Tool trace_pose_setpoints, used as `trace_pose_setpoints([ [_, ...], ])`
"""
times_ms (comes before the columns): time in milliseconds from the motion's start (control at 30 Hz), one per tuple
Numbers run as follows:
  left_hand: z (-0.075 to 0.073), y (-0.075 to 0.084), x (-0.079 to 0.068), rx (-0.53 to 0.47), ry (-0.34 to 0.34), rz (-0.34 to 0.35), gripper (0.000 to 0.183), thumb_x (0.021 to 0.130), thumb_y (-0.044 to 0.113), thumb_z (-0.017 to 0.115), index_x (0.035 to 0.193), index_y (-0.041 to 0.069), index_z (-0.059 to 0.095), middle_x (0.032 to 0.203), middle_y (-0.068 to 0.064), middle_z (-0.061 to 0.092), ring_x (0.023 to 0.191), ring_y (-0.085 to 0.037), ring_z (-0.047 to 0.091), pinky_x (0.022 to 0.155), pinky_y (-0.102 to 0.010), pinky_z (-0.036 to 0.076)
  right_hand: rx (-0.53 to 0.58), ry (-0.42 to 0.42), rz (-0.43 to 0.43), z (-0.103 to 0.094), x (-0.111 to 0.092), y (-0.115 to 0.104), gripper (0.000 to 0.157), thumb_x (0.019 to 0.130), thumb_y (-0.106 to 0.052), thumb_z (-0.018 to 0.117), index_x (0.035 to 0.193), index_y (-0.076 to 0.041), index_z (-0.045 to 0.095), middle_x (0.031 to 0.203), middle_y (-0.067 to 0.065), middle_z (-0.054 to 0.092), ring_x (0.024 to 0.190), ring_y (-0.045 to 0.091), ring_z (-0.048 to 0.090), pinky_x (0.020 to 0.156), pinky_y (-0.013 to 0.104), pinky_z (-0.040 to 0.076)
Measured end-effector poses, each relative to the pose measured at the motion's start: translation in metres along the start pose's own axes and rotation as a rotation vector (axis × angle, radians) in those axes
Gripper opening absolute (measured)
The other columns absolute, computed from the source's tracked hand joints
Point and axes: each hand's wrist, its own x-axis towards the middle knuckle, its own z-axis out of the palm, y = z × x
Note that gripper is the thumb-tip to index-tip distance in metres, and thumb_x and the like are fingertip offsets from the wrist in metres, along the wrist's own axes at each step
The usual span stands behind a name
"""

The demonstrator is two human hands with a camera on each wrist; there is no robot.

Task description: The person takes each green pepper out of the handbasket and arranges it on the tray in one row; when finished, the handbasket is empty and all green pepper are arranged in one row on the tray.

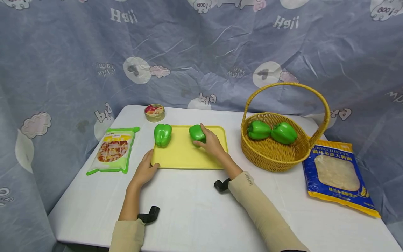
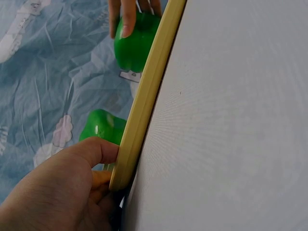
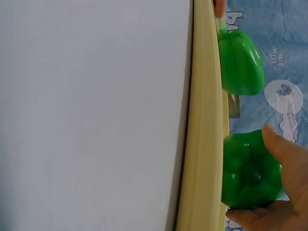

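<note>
A yellow tray (image 1: pixel 185 159) lies on the white table with two green bell peppers on it. My left hand (image 1: pixel 145 170) grips its near left corner; the left wrist view shows the thumb on the rim (image 2: pixel 137 115) and fingers at the corner's underside. One bell pepper (image 1: pixel 162 135) stands at the tray's left side, just beyond that hand. Toward the right of the tray, my right hand (image 1: pixel 212 142) holds the other bell pepper (image 1: pixel 196 133). In the right wrist view, thumb and fingers lie on opposite sides of this bell pepper (image 3: pixel 250 171).
Right of the tray stands a wicker basket (image 1: pixel 267 162) with a tall handle, holding two more green bell peppers (image 1: pixel 284 133). A blue pasta bag (image 1: pixel 340 175) lies beside it. At left are a green-and-white food packet (image 1: pixel 113 150) and a round can (image 1: pixel 154 113).
</note>
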Motion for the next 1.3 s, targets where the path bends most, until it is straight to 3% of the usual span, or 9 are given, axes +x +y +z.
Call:
trace_pose_setpoints([
  [400,0.000,-0.001,0.002,0.014,0.012,0.024,0.068,0.089,0.014,0.048,0.144,-0.007,0.013,0.149,-0.023,0.016,0.136,-0.037,0.016,0.109,-0.047,0.015,0.004,-0.009,-0.043,0.033,0.009,-0.039,0.070,0.090,-0.034,0.058,0.147,-0.013,0.024,0.136,0.015,0.046,0.112,0.029,0.053,0.088,0.041,0.046],
  [700,0.001,-0.001,0.002,0.000,0.005,0.018,0.068,0.090,0.013,0.049,0.145,-0.006,0.013,0.149,-0.022,0.016,0.136,-0.035,0.015,0.110,-0.046,0.015,0.012,0.036,-0.001,0.051,0.015,-0.057,0.068,0.089,-0.035,0.057,0.146,-0.010,0.029,0.133,0.014,0.049,0.111,0.028,0.055,0.086,0.041,0.047],
  [1033,0.000,0.000,0.002,0.009,-0.001,0.012,0.067,0.090,0.012,0.048,0.145,-0.006,0.014,0.149,-0.023,0.016,0.136,-0.036,0.015,0.110,-0.046,0.014,0.026,0.052,0.019,0.051,0.014,-0.060,0.067,0.089,-0.035,0.058,0.146,-0.014,0.029,0.135,0.012,0.048,0.111,0.028,0.054,0.086,0.041,0.047],
  [1300,-0.001,-0.001,0.001,0.014,-0.003,0.005,0.068,0.090,0.013,0.048,0.145,-0.005,0.013,0.149,-0.022,0.016,0.137,-0.035,0.015,0.109,-0.047,0.015,0.036,0.068,-0.027,0.041,0.010,-0.055,0.062,0.090,-0.035,0.057,0.144,-0.020,0.034,0.134,0.013,0.048,0.118,0.029,0.049,0.092,0.042,0.044],
])
